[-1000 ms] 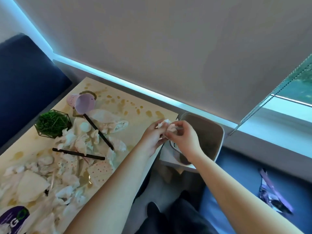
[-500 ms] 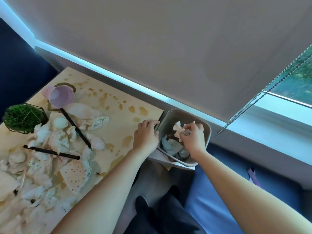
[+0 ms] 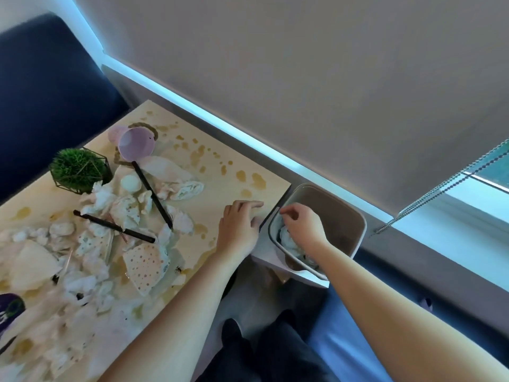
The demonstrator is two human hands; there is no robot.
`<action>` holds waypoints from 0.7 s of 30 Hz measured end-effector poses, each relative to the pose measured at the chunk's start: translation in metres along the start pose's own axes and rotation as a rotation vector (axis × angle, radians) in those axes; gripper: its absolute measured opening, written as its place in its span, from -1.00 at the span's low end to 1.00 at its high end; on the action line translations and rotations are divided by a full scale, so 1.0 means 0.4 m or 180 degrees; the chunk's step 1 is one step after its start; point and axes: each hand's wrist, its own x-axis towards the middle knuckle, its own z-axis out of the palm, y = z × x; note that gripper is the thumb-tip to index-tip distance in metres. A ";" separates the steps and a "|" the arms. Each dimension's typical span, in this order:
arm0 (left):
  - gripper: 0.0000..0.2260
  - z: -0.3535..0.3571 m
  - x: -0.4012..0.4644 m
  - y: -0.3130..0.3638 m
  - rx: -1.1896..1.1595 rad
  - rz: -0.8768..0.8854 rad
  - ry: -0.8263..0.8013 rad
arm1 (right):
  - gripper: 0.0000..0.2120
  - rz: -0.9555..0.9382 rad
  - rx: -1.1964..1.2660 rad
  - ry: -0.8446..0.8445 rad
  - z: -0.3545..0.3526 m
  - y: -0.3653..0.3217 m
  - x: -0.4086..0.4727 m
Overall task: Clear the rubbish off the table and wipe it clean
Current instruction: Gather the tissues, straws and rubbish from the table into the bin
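Note:
The pale wooden table (image 3: pixel 220 188) carries brown spill stains and a heap of rubbish: crumpled white tissues (image 3: pixel 104 199), two black sticks (image 3: pixel 153 197), a spotted paper piece (image 3: pixel 146 264) and a tipped pink cup (image 3: pixel 136 144). A beige bin (image 3: pixel 360 230) stands against the table's right edge with crumpled tissue (image 3: pixel 287 241) inside. My left hand (image 3: pixel 239 227) rests flat on the table by that edge, fingers straight. My right hand (image 3: pixel 303 226) hangs over the bin's mouth with fingers bent down above the tissue; no scrap shows between them.
A green plant in a black wire holder (image 3: pixel 78 169) stands at the table's left. A purple packet (image 3: pixel 9 307) lies at the near left corner. A dark seat back (image 3: pixel 49 92) is beyond the table, a blind chain (image 3: pixel 440 188) hangs right, my dark-trousered legs (image 3: pixel 261 351) are below.
My right hand carried a white tissue scrap from the table edge over the bin and lowered into its mouth; the scrap no longer shows in its fingers. My left hand settled flat on the table.

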 end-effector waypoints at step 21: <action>-0.69 -0.302 -0.267 -0.344 -0.0359 -0.1711 0.0896 | -0.82 -0.0566 -0.0227 -0.1148 0.384 -0.247 -0.215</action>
